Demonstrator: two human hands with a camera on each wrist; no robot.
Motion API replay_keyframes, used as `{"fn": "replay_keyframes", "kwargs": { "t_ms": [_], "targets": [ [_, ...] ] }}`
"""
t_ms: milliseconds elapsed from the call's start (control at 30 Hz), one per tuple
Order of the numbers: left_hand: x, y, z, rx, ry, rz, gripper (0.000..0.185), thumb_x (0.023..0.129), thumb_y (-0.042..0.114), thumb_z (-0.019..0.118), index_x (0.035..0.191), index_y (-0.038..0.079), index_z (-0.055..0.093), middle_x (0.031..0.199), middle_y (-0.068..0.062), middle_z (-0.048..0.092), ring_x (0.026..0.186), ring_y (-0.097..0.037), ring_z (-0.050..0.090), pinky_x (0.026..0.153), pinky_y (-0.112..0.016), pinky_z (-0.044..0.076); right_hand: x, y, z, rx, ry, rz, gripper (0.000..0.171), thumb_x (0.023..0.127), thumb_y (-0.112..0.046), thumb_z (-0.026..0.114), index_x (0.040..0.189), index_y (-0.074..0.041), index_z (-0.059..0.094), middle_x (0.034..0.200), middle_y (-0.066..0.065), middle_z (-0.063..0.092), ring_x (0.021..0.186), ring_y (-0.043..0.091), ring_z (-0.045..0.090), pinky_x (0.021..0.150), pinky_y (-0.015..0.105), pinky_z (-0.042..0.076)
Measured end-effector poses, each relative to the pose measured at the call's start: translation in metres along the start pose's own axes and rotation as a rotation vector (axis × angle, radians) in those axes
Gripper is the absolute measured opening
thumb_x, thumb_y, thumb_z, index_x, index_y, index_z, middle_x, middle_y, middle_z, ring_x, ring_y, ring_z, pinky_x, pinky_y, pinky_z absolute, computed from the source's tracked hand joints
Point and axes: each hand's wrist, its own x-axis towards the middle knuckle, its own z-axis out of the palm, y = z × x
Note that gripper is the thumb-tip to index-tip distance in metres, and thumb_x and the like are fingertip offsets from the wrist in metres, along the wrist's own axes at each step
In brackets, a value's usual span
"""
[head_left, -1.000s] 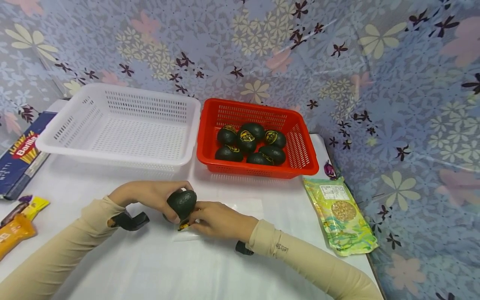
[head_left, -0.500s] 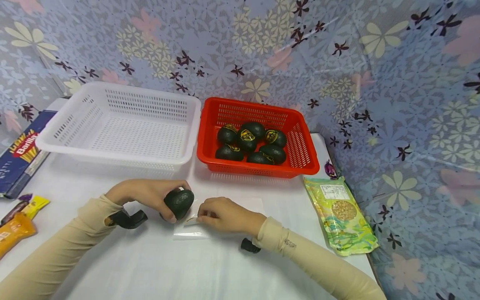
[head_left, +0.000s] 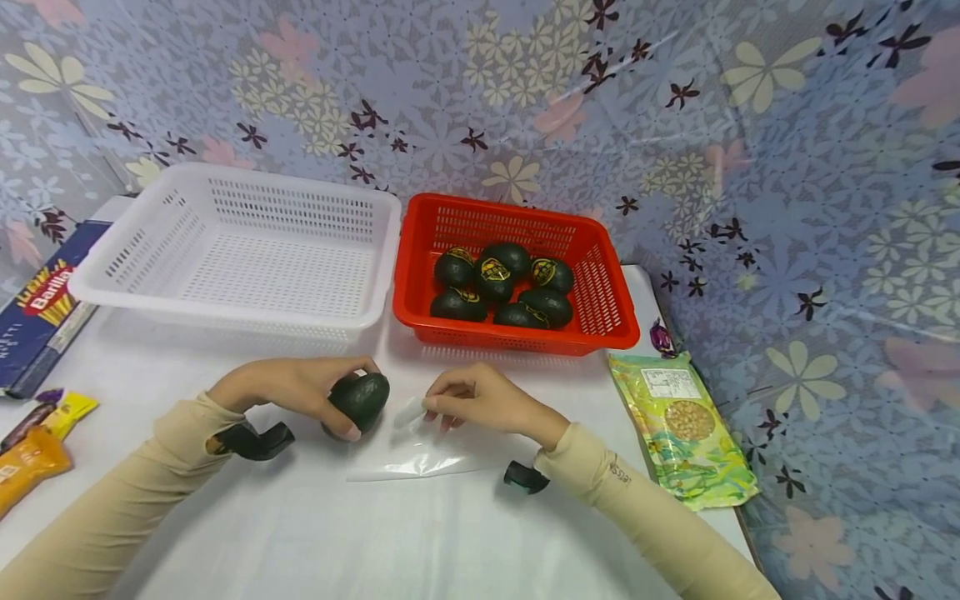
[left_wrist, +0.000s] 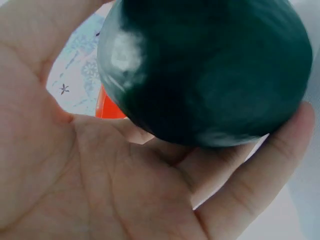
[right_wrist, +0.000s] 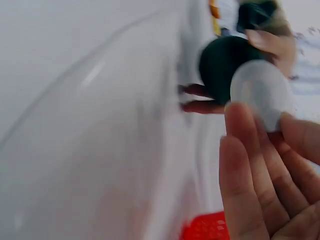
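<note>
**White table, two baskets at the back**

The table (head_left: 315,533) is covered in white. At its far edge sit a white basket (head_left: 232,250) and, just beside it on the right, a red basket (head_left: 600,287). A clear plastic bag (head_left: 420,458) lies flat near the middle. Along the right edge lies a green snack pouch (head_left: 686,429), with a small purple wrapped sweet (head_left: 662,338) just beyond it. On the left lie a blue Barilla pasta box (head_left: 41,308) and orange and yellow snack packets (head_left: 33,450).
</note>
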Motion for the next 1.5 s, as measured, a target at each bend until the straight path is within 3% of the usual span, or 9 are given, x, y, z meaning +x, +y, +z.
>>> {"fn": "replay_keyframes", "kwargs": {
  "t_ms": [167, 433, 567, 767, 1000, 1133, 1267, 1500],
  "targets": [
    [0.001, 0.0, 0.0, -0.022, 0.037, -0.002, 0.062, 0.078, 0.026, 0.083, 0.127, 0.012, 0.048, 0.108, -0.007, 0.065, 0.1, -0.02, 0.06, 0.09, -0.035, 0.047, -0.008, -0.005, -0.013, 0.112, 0.129, 0.018, 0.02, 0.096, -0.016, 0.068, 0.111, -0.003, 0.073, 0.109, 0.024, 0.074, 0.089, 0.03, 0.075, 0.083, 0.047, 0.062],
    [0.005, 0.009, 0.0, -0.052, 0.053, 0.061, 0.065, 0.082, 0.027, 0.081, 0.134, 0.013, 0.045, 0.117, -0.007, 0.065, 0.111, -0.024, 0.059, 0.093, -0.035, 0.051, -0.026, -0.021, -0.019, 0.115, 0.185, -0.029, 0.028, 0.099, -0.021, 0.065, 0.124, -0.009, 0.068, 0.122, 0.016, 0.072, 0.109, 0.028, 0.071, 0.085, 0.035, 0.062],
    [0.006, 0.018, 0.001, -0.086, 0.082, 0.117, 0.068, 0.084, 0.026, 0.08, 0.139, 0.011, 0.042, 0.118, -0.01, 0.065, 0.108, -0.023, 0.061, 0.09, -0.034, 0.054, -0.033, -0.033, -0.019, 0.127, 0.268, -0.089, 0.025, 0.098, -0.018, 0.066, 0.121, -0.01, 0.071, 0.117, 0.011, 0.073, 0.102, 0.023, 0.073, 0.084, 0.035, 0.062],
    [0.011, 0.029, 0.005, -0.18, 0.139, 0.147, 0.073, 0.085, 0.025, 0.079, 0.144, 0.012, 0.037, 0.122, -0.014, 0.064, 0.109, -0.024, 0.064, 0.09, -0.036, 0.055, -0.034, -0.044, -0.013, 0.228, 0.439, -0.143, 0.023, 0.088, -0.008, 0.075, 0.111, -0.003, 0.072, 0.1, 0.006, 0.077, 0.083, 0.017, 0.074, 0.08, 0.034, 0.062],
    [0.021, 0.037, 0.009, -0.273, 0.213, 0.19, 0.075, 0.085, 0.024, 0.079, 0.144, 0.011, 0.035, 0.13, -0.016, 0.062, 0.111, -0.026, 0.065, 0.091, -0.037, 0.057, -0.033, -0.049, -0.015, 0.268, 0.485, -0.161, 0.05, 0.088, -0.001, 0.073, 0.135, -0.009, 0.06, 0.094, -0.004, 0.072, 0.088, 0.017, 0.069, 0.08, 0.028, 0.061],
    [0.025, 0.042, 0.012, -0.33, 0.264, 0.236, 0.07, 0.084, 0.02, 0.08, 0.14, 0.012, 0.038, 0.125, -0.015, 0.067, 0.107, -0.025, 0.069, 0.09, -0.037, 0.058, -0.033, -0.051, -0.016, 0.253, 0.506, -0.171, 0.026, 0.09, -0.006, 0.072, 0.116, -0.004, 0.07, 0.095, -0.004, 0.073, 0.088, 0.016, 0.07, 0.082, 0.029, 0.06],
    [0.028, 0.044, 0.013, -0.346, 0.324, 0.278, 0.069, 0.081, 0.017, 0.083, 0.136, 0.01, 0.041, 0.119, -0.013, 0.07, 0.104, -0.021, 0.069, 0.088, -0.035, 0.057, -0.031, -0.054, -0.016, 0.293, 0.523, -0.186, 0.008, 0.091, -0.009, 0.072, 0.098, -0.009, 0.072, 0.094, -0.004, 0.071, 0.091, 0.016, 0.066, 0.082, 0.029, 0.058],
    [0.031, 0.041, 0.013, -0.384, 0.367, 0.327, 0.075, 0.077, 0.014, 0.086, 0.136, 0.006, 0.04, 0.118, -0.013, 0.07, 0.103, -0.016, 0.068, 0.088, -0.029, 0.057, -0.025, -0.059, -0.018, 0.468, 0.533, -0.166, 0.014, 0.09, -0.007, 0.068, 0.094, -0.02, 0.068, 0.083, -0.006, 0.062, 0.071, 0.013, 0.053, 0.06, 0.023, 0.046]
  ]
}}
